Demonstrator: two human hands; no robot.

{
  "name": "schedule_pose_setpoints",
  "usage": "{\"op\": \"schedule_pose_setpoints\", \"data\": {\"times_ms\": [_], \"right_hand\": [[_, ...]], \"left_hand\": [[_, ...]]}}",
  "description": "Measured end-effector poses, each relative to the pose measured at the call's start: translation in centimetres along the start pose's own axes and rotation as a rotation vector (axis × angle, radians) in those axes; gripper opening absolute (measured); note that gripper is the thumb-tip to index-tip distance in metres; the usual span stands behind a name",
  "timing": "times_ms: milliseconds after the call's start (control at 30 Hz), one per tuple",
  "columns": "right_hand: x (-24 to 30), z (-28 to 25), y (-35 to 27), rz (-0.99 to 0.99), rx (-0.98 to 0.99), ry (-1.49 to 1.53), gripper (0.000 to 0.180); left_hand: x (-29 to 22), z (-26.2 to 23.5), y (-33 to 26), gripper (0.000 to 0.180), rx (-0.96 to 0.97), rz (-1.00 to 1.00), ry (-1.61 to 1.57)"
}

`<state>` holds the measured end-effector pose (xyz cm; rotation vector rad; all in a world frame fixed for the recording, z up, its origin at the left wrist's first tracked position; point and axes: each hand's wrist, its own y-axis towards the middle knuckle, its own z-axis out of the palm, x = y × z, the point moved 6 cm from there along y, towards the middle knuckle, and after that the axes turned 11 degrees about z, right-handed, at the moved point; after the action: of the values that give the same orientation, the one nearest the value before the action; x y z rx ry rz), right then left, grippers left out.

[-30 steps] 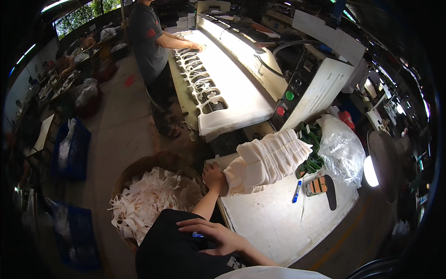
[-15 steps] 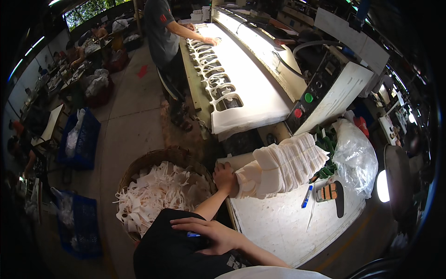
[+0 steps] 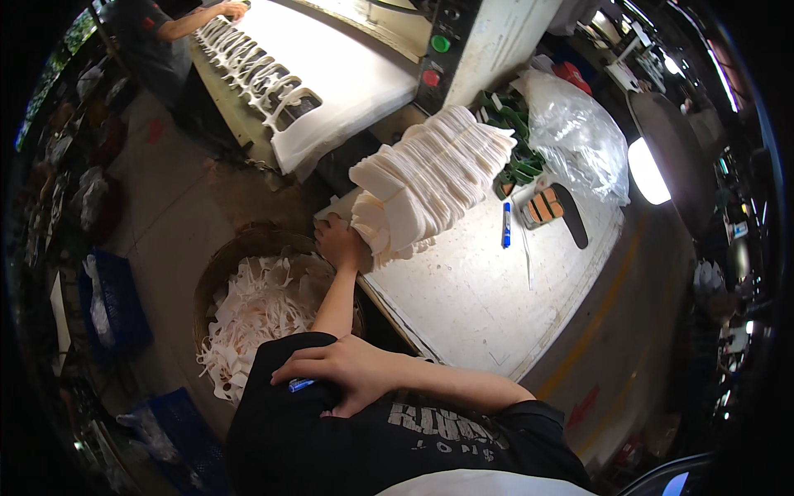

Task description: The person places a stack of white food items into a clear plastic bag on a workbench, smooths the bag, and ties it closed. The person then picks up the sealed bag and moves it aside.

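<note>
I see a tall, leaning stack of white flat cut fabric pieces (image 3: pixel 430 178) standing on the near-left corner of the pale, scuffed desk (image 3: pixel 488 306). My left hand (image 3: pixel 337 241) presses against the lower left side of the stack at the desk's edge, fingers curled against the bottom layers; I cannot tell whether it grips any of them. My right hand (image 3: pixel 347 376) lies flat and spread on my black shirt at the chest, a small blue object (image 3: pixel 301 384) just beside its fingers, nothing clasped.

Right of the stack a blue marker pen (image 3: pixel 505 225) lies on the desk; beyond it are a black shoe-sole-shaped piece (image 3: pixel 572 215) and a small orange-and-black striped block (image 3: pixel 542 207). Behind the stack, green pieces (image 3: pixel 513 140) sit beside a crumpled clear plastic bag (image 3: pixel 579 136).

Below the desk's left edge, a round woven basket (image 3: pixel 227 260) holds white fabric offcuts (image 3: pixel 256 318). Farther back, another person (image 3: pixel 157 33) stands at a long white machine bed (image 3: pixel 322 74).
</note>
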<state>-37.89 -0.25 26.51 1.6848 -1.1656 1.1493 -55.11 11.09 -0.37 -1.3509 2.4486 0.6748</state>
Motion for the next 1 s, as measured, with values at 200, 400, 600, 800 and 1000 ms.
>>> {"op": "schedule_pose_setpoints", "data": {"times_ms": [200, 400, 600, 800, 1000], "right_hand": [[0.3, -0.6, -0.7, -0.008, -0.074, 0.041, 0.066], [0.3, -0.7, -1.0, -0.015, -0.072, 0.018, 0.064], [0.3, -0.5, -1.2, 0.014, -0.061, -0.004, 0.066], [0.1, -0.3, -1.3, 0.005, -0.085, 0.040, 0.068], [0.2, -0.3, -1.2, 0.011, -0.032, 0.045, 0.069]], "left_hand": [[-0.3, 0.3, -0.1, 0.039, -0.025, 0.048, -0.007], [-0.3, 0.2, -0.1, 0.040, -0.058, 0.058, -0.005], [0.2, 0.4, -0.3, 0.043, -0.048, 0.058, -0.017], [0.0, 0.8, 0.1, 0.039, 0.019, -0.003, 0.025], [-0.3, -0.5, -0.3, 0.030, -0.082, 0.039, -0.036]]}}
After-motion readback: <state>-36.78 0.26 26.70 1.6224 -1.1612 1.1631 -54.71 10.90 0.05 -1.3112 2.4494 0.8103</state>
